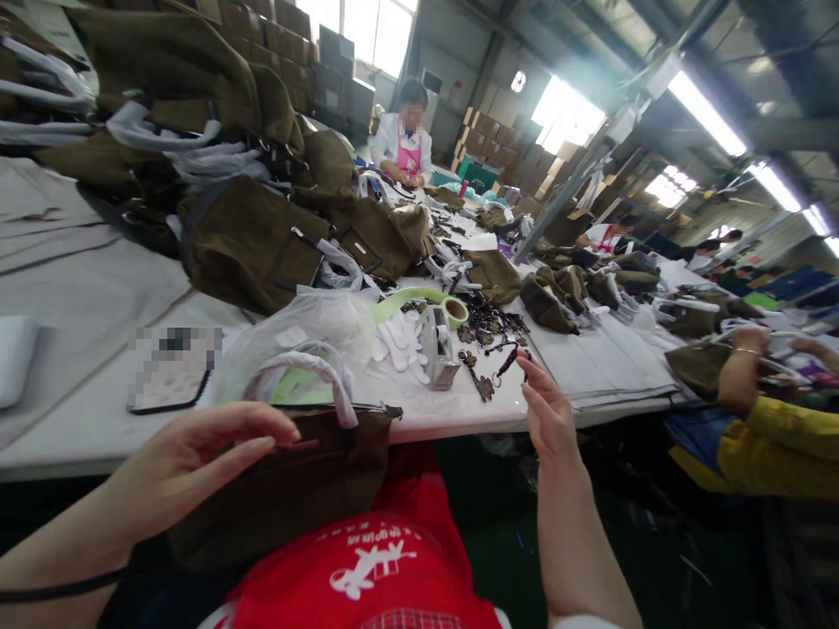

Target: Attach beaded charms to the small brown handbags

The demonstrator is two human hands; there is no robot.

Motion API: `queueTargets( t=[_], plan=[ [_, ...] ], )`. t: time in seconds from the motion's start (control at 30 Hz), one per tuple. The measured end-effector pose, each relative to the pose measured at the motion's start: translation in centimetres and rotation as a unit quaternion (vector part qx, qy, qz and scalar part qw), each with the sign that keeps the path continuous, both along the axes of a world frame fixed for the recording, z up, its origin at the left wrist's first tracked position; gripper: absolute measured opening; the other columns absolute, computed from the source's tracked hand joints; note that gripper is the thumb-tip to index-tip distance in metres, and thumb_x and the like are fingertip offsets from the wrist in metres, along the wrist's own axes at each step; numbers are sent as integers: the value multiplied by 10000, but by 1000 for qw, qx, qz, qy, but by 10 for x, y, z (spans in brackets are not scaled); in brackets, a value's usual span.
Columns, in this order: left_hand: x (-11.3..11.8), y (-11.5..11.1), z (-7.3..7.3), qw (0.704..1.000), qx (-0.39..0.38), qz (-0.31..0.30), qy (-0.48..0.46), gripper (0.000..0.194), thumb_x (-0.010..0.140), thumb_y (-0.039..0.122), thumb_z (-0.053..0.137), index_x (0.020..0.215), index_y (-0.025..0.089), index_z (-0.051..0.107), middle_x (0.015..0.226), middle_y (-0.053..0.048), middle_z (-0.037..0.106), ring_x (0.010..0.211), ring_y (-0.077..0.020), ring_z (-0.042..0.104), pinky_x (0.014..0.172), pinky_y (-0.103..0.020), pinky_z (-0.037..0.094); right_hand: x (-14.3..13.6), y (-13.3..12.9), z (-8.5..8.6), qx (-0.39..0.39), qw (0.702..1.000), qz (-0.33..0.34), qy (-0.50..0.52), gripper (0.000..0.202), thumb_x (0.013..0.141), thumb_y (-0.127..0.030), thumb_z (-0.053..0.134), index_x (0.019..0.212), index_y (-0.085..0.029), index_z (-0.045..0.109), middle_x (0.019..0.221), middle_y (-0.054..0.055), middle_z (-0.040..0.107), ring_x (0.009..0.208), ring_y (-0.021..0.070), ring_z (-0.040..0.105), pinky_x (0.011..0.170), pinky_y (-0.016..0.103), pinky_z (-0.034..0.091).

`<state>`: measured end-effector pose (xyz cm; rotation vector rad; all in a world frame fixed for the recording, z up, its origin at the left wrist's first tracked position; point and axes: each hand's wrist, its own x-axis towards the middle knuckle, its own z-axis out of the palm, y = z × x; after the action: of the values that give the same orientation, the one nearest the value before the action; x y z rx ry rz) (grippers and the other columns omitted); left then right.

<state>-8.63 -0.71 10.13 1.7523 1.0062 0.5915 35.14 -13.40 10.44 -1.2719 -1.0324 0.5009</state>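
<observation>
A dark olive handbag [321,489] with wrapped handles leans at the table's near edge, against the red apron. My left hand [210,459] is over its upper left part, thumb and fingers apart, with nothing visible between them. At the table edge to the right, my right hand [549,404] pinches the end of a dark braided strap [506,362] with a metal ring. Beside the strap lies a bronze-coloured key-shaped charm [481,383]; more charms [491,321] are heaped behind it. A tape dispenser [439,349] stands left of the charms, next to white tags [398,342].
Clear plastic [294,328] and a phone [174,367] lie on the table's left part. Olive bags [255,240] are piled behind. A green tape roll [454,311] is by the dispenser. A person's yellow-sleeved arm [780,445] reaches in at right; another person [406,144] works across the table.
</observation>
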Motion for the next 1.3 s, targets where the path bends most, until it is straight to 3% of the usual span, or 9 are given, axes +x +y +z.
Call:
queueTargets(
  t=[0.07, 0.17, 0.33, 0.4, 0.47, 0.53, 0.8, 1.03, 1.3],
  plan=[
    [23, -3, 21, 988, -23, -147, -41, 241, 827, 399, 629, 956, 230, 744, 984, -60, 726, 877, -215, 657, 795, -273, 521, -15, -9, 9, 5, 999, 39, 10, 338, 807, -336, 686, 1136, -263, 717, 1369, 56, 577, 1367, 301, 410, 1177, 492, 226],
    [61, -3, 32, 963, 21, -264, -58, 336, 835, 356, 645, 1147, 236, 682, 1197, -81, 670, 1084, -248, 608, 963, -330, 473, -43, -20, 16, -4, 994, 107, 32, 374, 790, -433, 676, 1120, -268, 732, 1311, 69, 618, 1348, 338, 429, 1162, 513, 258],
    [119, -10, -6, 957, 78, -273, -54, 693, 711, 388, 776, 1330, 192, 535, 1374, -140, 550, 1241, -300, 502, 1075, -417, 374, -90, -27, 10, -25, 971, 219, 90, 430, 754, -524, 677, 1107, -287, 742, 1267, 60, 647, 1289, 362, 489, 1130, 525, 317],
    [131, -16, -24, 963, 21, -263, -48, 480, 769, 409, 718, 1168, 163, 617, 1123, -126, 680, 1020, -257, 615, 928, -372, 468, -98, -26, 5, -26, 964, 240, 112, 440, 756, -527, 680, 1119, -286, 738, 1267, 62, 648, 1270, 359, 509, 1121, 518, 335],
    [132, -20, -36, 958, -65, -275, -56, 299, 867, 438, 599, 928, 149, 645, 823, -71, 696, 775, -188, 625, 766, -305, 489, -100, -26, -2, -29, 964, 228, 131, 433, 762, -521, 684, 1119, -282, 739, 1263, 69, 651, 1261, 356, 520, 1119, 520, 337],
    [123, -22, -39, 943, -145, -288, -83, 342, 910, 463, 535, 822, 144, 620, 706, -43, 668, 681, -149, 594, 694, -265, 468, -97, -26, -10, -37, 967, 204, 150, 408, 755, -498, 703, 1100, -283, 746, 1252, 71, 658, 1249, 361, 533, 1118, 537, 332],
    [80, -36, -36, 852, -403, -272, -193, 306, 919, 433, 560, 968, 136, 611, 970, -137, 731, 911, -212, 674, 838, -336, 493, -92, -16, -32, -72, 966, 179, 169, 383, 769, -470, 696, 1090, -268, 745, 1234, 71, 673, 1285, 337, 507, 1162, 536, 255],
    [82, -42, -38, 848, -413, -245, -225, 265, 928, 387, 553, 928, 129, 613, 894, -116, 718, 858, -201, 672, 830, -328, 490, -93, -15, -36, -105, 971, 177, 122, 337, 812, -426, 675, 1101, -264, 737, 1273, 67, 645, 1271, 313, 517, 1136, 485, 314],
    [89, -44, -35, 853, -398, -235, -243, 258, 942, 382, 536, 920, 134, 605, 910, -99, 713, 853, -168, 646, 830, -297, 472, -99, -17, -43, -179, 973, 103, -106, 260, 860, -361, 650, 1089, -268, 732, 1316, 72, 594, 1244, 272, 517, 1101, 450, 359]
  ],
)
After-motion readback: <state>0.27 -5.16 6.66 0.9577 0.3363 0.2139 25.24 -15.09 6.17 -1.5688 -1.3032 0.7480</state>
